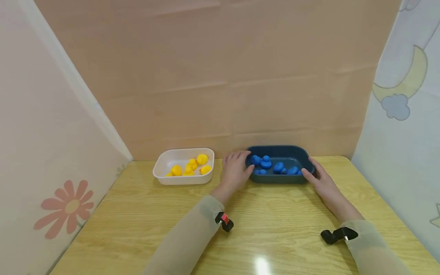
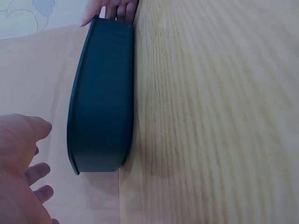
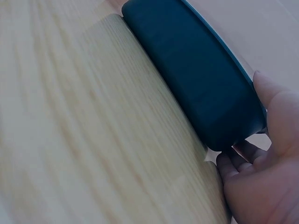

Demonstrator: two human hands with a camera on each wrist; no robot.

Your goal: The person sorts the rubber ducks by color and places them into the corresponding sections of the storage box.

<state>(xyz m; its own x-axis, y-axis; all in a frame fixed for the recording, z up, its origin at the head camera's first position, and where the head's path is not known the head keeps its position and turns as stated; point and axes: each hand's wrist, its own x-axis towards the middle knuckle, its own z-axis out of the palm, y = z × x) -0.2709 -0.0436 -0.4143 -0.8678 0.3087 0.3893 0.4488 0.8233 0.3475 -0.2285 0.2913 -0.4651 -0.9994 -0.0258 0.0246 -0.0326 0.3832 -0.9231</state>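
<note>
A dark blue-green tray [image 1: 278, 179] stands against the back of the table, with several small blue rubber ducks [image 1: 266, 162] in it. At its right end my right hand [image 1: 324, 187] grips the tray, the thumb at the rim and the fingers curled in low against the end wall, as the right wrist view shows. My left hand [image 1: 235, 170] is beside the tray's left end, thumb and fingers spread. In the left wrist view a gap shows between these fingers [image 2: 37, 172] and the tray wall [image 2: 100, 102].
To the left stands a white tray [image 1: 183, 181] holding several yellow rubber ducks [image 1: 202, 159]. Both trays are on a wooden table [image 1: 275, 214], close to a brown paper-like backdrop [image 1: 220, 95]. Patterned white panels flank the table on the left [image 1: 68, 126] and right [image 1: 395, 141].
</note>
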